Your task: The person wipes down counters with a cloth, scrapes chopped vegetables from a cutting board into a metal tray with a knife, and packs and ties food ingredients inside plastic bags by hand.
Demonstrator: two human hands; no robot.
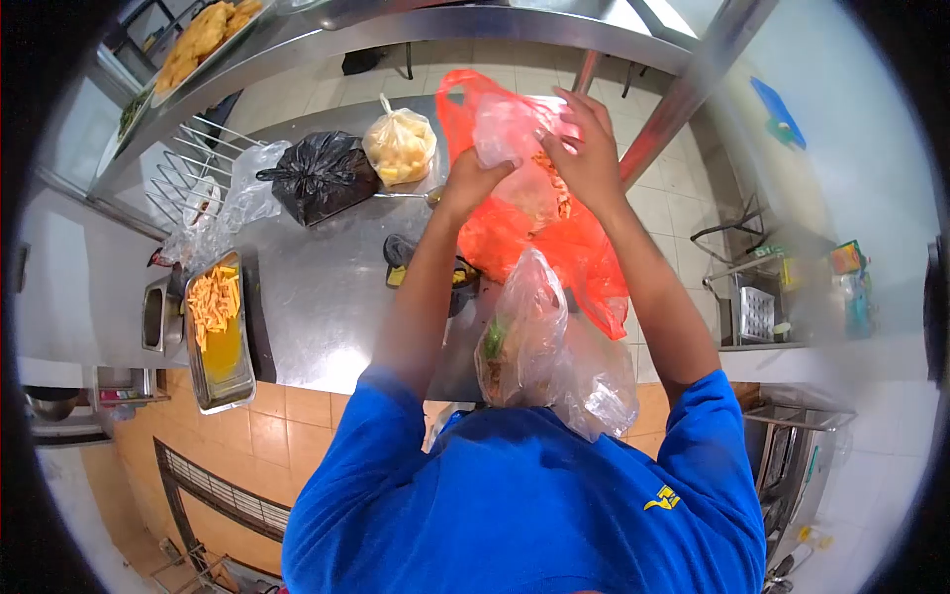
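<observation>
Both hands are at a clear plastic bag [500, 129] set within an orange-red carrier bag [495, 233] at the counter's far right part. My left hand [477, 184] grips the clear bag's left side, its fingers partly hidden behind the plastic. On the other side, my right hand [584, 153] has its thumb and fingers bent round the bag's edge. Reddish-orange food pieces [552, 183] show through the plastic between the hands. Nearer my body stands another clear bag [524, 346] with something green and brown inside.
A black tied bag [319, 178] and a clear bag of yellowish chunks [400, 147] stand on the steel counter [317, 297]. At left, a metal tray [220, 371] holds orange strips. Overhead runs a steel shelf [396, 28]; a post [683, 109] rises at right.
</observation>
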